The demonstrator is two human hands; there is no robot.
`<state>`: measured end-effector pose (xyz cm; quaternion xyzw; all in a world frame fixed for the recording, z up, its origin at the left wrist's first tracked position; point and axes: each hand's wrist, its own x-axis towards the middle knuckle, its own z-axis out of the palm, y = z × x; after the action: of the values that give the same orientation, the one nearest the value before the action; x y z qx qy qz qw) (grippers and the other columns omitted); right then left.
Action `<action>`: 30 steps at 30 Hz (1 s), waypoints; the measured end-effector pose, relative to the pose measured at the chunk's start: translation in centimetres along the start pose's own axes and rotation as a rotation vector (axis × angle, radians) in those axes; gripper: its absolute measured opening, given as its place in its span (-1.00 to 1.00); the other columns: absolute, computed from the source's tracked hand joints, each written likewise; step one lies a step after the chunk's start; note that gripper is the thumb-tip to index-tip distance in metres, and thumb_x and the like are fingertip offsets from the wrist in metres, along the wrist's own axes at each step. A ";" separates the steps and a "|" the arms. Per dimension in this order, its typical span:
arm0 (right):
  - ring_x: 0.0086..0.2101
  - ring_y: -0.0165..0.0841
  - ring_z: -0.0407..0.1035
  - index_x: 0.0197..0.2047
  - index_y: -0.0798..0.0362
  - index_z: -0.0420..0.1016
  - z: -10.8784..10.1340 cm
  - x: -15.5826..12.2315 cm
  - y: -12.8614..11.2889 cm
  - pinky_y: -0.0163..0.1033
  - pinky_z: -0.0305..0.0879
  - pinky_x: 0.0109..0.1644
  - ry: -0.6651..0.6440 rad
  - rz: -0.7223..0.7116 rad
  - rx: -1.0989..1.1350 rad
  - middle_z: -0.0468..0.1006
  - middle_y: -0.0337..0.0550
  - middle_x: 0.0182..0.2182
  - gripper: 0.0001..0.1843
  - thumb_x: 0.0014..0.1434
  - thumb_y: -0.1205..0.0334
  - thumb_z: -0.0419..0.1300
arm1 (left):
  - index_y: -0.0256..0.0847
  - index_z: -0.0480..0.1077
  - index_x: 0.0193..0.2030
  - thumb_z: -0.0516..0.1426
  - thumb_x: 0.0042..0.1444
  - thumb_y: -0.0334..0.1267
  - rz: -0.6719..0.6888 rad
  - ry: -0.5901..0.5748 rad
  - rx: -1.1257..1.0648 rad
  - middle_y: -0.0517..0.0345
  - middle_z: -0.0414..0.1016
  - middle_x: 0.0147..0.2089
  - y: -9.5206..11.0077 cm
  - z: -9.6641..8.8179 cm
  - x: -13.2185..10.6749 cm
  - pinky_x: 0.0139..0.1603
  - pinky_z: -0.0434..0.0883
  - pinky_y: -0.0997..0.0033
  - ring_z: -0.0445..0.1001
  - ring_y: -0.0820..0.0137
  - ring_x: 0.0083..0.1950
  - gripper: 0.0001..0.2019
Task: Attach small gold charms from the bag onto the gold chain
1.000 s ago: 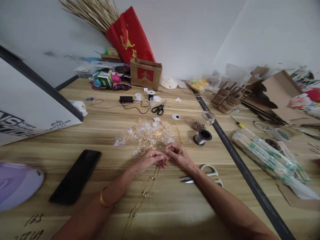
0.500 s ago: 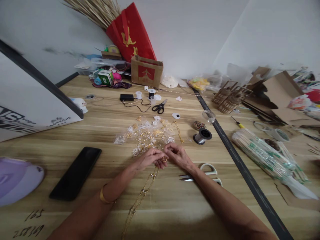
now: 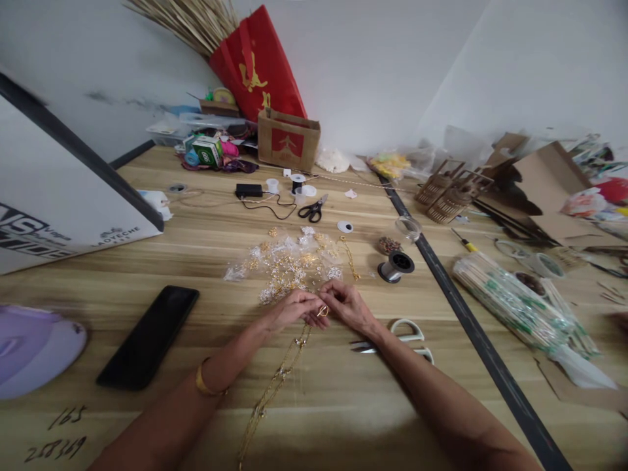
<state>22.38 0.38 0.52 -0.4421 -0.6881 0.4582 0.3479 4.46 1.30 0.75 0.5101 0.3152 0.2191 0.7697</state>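
My left hand (image 3: 293,309) and my right hand (image 3: 349,305) meet at the middle of the wooden table (image 3: 206,248), fingers pinched together around a small gold ring (image 3: 323,311). A gold chain (image 3: 275,383) trails from my left hand toward me across the wood. A gold bangle (image 3: 201,386) sits on my left wrist. Just beyond my fingers lies a pile of clear little bags with gold and silver findings (image 3: 289,265). White-handled scissors (image 3: 402,339) lie beside my right forearm.
A black phone (image 3: 150,335) lies left, a purple cap (image 3: 34,350) at the left edge. A wire spool (image 3: 396,266), bead jar (image 3: 390,245), black scissors (image 3: 313,209), a brown paper bag (image 3: 288,139) stand further back. A wrapped stick bundle (image 3: 524,311) and cardboard lie right.
Both hands stay pinched on the small ring; only slight finger movement and a small camera shift show.
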 end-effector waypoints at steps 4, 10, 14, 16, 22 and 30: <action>-0.57 -0.48 0.12 -0.36 0.09 0.36 0.1 0.0 0.2 -0.37 0.04 -0.49 0.016 -0.008 -0.021 0.27 -0.33 -0.62 -0.68 0.18 -0.01 0.09 | -0.35 0.45 -0.28 0.14 0.08 -0.06 0.017 -0.005 0.019 -0.06 0.60 -0.40 -0.2 -0.1 0.1 -0.31 0.41 0.41 0.57 0.35 -0.35 -0.68; -0.58 -0.49 0.09 -0.37 0.09 0.35 0.1 0.0 0.1 -0.36 0.01 -0.50 0.023 -0.018 -0.006 0.23 -0.34 -0.63 -0.70 0.16 -0.01 0.11 | -0.35 0.46 -0.33 0.13 0.08 -0.08 0.021 -0.011 0.066 -0.07 0.61 -0.39 -0.3 -0.1 0.1 -0.33 0.41 0.42 0.56 0.37 -0.38 -0.70; -0.58 -0.48 0.12 -0.38 0.09 0.35 0.2 -0.1 0.0 -0.36 0.03 -0.49 0.022 0.003 0.014 0.25 -0.33 -0.63 -0.70 0.16 0.00 0.11 | -0.35 0.47 -0.33 0.14 0.07 -0.10 0.019 -0.018 0.107 -0.06 0.61 -0.40 -0.1 0.0 0.2 -0.33 0.41 0.43 0.55 0.38 -0.38 -0.72; -0.58 -0.48 0.12 -0.38 0.09 0.35 0.2 -0.1 0.1 -0.36 0.03 -0.50 0.022 0.006 0.024 0.25 -0.33 -0.64 -0.70 0.17 0.00 0.11 | -0.35 0.47 -0.34 0.16 0.06 -0.11 0.024 -0.016 0.123 -0.05 0.60 -0.40 -0.1 0.0 0.2 -0.34 0.40 0.44 0.54 0.39 -0.40 -0.72; -0.59 -0.50 0.09 -0.37 0.10 0.35 0.3 -0.1 0.1 -0.37 0.02 -0.51 0.021 -0.009 0.029 0.25 -0.34 -0.64 -0.71 0.16 0.03 0.13 | -0.36 0.46 -0.36 0.19 0.02 -0.09 0.033 0.015 0.114 -0.03 0.60 -0.42 -0.3 0.0 0.4 -0.33 0.41 0.41 0.54 0.39 -0.41 -0.71; -0.61 -0.51 0.08 -0.39 0.11 0.35 0.4 -0.1 0.2 -0.38 0.00 -0.53 0.030 -0.016 0.037 0.23 -0.36 -0.66 -0.69 0.16 0.00 0.13 | -0.38 0.47 -0.33 0.22 -0.03 -0.08 0.001 0.027 0.078 -0.02 0.59 -0.43 -0.5 0.2 0.5 -0.30 0.43 0.38 0.54 0.36 -0.40 -0.67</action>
<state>22.11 0.19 0.23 -0.4367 -0.6778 0.4615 0.3699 4.95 1.37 0.24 0.5366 0.3339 0.2139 0.7448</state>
